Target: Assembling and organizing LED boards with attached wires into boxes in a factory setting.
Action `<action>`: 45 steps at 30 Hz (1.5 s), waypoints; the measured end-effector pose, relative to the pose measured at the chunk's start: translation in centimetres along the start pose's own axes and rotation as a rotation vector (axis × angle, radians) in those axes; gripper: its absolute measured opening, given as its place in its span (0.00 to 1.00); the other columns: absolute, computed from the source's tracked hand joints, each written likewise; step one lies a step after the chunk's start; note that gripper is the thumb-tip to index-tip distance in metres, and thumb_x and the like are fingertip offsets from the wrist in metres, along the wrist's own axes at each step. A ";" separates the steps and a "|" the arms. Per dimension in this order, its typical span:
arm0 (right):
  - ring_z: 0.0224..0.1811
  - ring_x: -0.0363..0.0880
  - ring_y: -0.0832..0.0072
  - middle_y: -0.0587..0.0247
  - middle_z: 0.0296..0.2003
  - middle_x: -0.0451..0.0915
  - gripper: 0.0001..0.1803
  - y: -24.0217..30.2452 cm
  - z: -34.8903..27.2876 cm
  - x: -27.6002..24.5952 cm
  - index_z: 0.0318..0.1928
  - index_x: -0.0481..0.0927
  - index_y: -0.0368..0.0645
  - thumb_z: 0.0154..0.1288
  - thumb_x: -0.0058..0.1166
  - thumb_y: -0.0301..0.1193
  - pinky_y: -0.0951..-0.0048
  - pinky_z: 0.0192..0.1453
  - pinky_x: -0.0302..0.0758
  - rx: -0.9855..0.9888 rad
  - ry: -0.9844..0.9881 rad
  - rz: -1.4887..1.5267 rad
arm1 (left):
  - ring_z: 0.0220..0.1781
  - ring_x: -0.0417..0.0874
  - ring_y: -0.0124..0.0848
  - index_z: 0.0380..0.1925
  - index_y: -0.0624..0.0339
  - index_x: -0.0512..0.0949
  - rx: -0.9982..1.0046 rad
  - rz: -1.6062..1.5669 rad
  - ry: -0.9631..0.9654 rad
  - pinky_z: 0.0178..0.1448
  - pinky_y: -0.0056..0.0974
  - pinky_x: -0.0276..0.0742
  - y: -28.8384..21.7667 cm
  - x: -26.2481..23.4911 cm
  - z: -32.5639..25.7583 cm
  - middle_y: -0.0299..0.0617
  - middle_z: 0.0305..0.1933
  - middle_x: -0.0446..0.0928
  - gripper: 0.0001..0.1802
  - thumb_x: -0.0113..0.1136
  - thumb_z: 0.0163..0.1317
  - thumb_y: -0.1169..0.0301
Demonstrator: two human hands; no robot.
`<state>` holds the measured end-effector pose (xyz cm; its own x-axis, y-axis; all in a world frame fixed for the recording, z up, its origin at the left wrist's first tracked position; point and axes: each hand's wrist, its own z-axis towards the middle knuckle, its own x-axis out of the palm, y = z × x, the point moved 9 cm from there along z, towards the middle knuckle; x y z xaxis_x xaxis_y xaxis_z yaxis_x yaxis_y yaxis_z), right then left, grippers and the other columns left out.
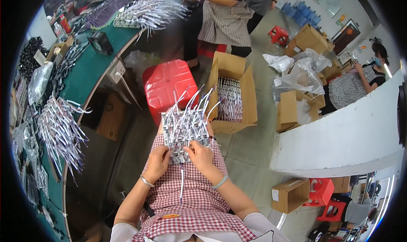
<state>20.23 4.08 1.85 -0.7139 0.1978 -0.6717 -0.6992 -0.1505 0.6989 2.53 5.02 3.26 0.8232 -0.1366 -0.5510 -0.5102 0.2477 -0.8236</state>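
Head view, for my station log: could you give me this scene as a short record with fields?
Held item: grey-and-white panel with many white strips rising
Left grip: closed on the panel's lower left edge
Right grip: at the panel's lower right; exact hold unclear
Worn: red-and-white checked apron
Ahead: red stool; open cardboard box to its right, similar pieces inside
Left: green workbench with a pile of white strips

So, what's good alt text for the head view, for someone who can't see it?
A person's left hand and right hand hold a panel bristling with white strands over a checked apron. Beyond sit a red stool and an open cardboard box; a green table bearing similar bundles curves along the left.
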 end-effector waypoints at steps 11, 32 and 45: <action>0.56 0.77 0.61 0.56 0.51 0.79 0.15 6.1 -6.1 -5.8 0.52 0.80 0.43 0.66 0.60 0.31 0.59 0.56 0.75 -0.489 -0.191 -0.079 | 0.31 0.81 0.47 0.36 0.69 0.79 -0.005 0.068 -0.045 0.37 0.43 0.76 1.1 -0.5 -0.2 0.54 0.31 0.79 0.06 0.60 0.64 0.76; 0.38 0.80 0.65 0.64 0.40 0.80 0.07 4.3 -2.0 1.0 0.41 0.81 0.41 0.65 0.59 0.30 0.63 0.47 0.71 -0.350 0.107 -0.036 | 0.40 0.84 0.50 0.39 0.68 0.81 -0.019 0.048 0.018 0.46 0.45 0.79 1.4 0.4 0.2 0.55 0.38 0.82 0.09 0.60 0.63 0.73; 0.41 0.79 0.63 0.61 0.41 0.81 0.08 3.2 -2.8 1.4 0.41 0.80 0.40 0.65 0.58 0.29 0.61 0.51 0.69 -0.297 0.121 -0.031 | 0.41 0.83 0.51 0.38 0.66 0.81 -0.001 0.002 -0.036 0.46 0.47 0.78 1.7 0.6 -0.5 0.54 0.38 0.82 0.09 0.61 0.63 0.70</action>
<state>16.90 1.19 2.43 -0.6789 0.0927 -0.7284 -0.6882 -0.4261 0.5872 2.07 4.89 1.43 0.8305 -0.1019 -0.5475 -0.5121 0.2465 -0.8228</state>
